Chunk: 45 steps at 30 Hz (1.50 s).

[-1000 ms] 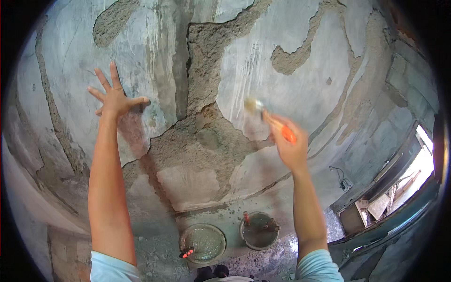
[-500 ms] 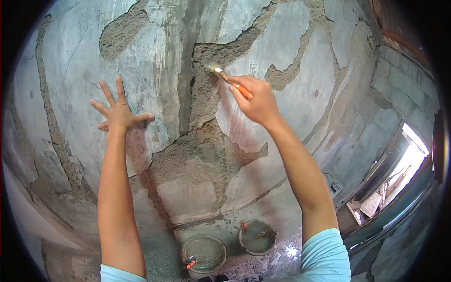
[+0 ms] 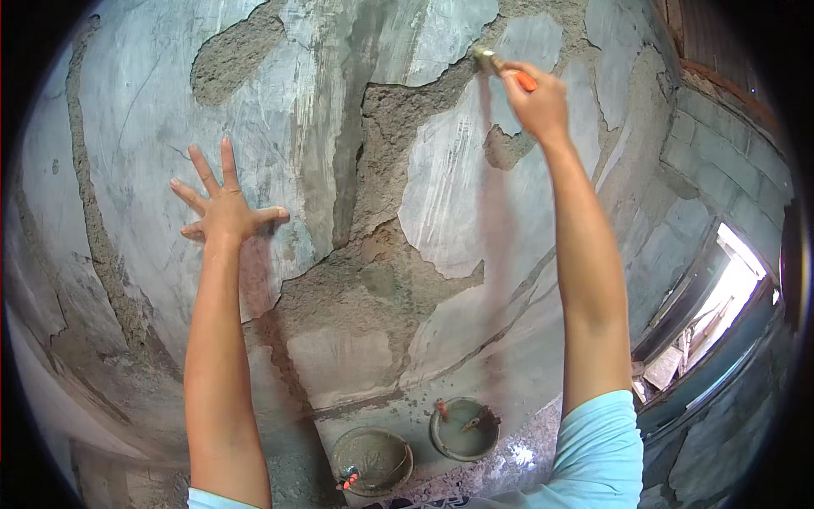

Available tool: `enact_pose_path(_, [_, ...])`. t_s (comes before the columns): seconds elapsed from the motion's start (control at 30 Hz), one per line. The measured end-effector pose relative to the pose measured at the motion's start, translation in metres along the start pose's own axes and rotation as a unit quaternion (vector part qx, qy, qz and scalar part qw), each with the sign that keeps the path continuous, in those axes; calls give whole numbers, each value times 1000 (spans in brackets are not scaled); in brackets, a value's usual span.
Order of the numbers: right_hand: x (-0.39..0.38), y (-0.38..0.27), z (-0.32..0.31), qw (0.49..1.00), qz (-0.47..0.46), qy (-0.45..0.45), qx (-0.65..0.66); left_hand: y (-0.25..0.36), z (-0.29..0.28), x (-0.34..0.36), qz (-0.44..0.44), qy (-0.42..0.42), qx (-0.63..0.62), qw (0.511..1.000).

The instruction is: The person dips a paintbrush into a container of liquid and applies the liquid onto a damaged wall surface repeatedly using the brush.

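Note:
My left hand (image 3: 227, 208) presses on the weathered grey plaster wall (image 3: 127, 127) with its fingers spread wide. In my right hand (image 3: 538, 106) is a paintbrush (image 3: 496, 65) with an orange handle, its bristle end at the upper edge of a long, rough patch of exposed render (image 3: 377, 161) that branches across the wall. More rough patches and narrow strips break the smooth plaster around both hands.
At the foot of the wall stand two round tubs of grey material (image 3: 373, 450) (image 3: 466, 428) with tools in them. At the right are grey blockwork (image 3: 721, 153), a bright window opening (image 3: 712, 297) with rubble showing, and a dark wooden strip (image 3: 721, 85) above.
My right hand and brush have moved up, first leftward into the rough patch, then rightward along its upper edge. My left hand stays spread on the wall.

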State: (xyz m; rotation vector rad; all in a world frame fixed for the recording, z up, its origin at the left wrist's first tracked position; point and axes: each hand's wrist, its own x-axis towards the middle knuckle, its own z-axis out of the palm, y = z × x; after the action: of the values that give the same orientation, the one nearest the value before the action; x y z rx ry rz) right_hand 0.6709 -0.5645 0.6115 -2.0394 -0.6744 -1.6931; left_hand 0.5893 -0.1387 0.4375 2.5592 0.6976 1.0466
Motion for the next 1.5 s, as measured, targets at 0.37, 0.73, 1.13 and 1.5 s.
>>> enact_pose_path(0.37, [-100, -76, 31, 949, 9, -174, 262, -1, -3, 2, 0, -3, 6, 1000])
enact_pose_path(0.73, [64, 39, -29, 982, 92, -102, 132, 2, -1, 1, -12, -1, 16, 1000])
enact_pose_path(1.13, [4, 13, 8, 994, -93, -56, 22, -5, 5, 2, -4, 30, 12, 999])
enact_pose_path(1.5, [-283, -20, -66, 846, 331, -217, 358, -37, 33, 22, 131, 186, -5, 974])
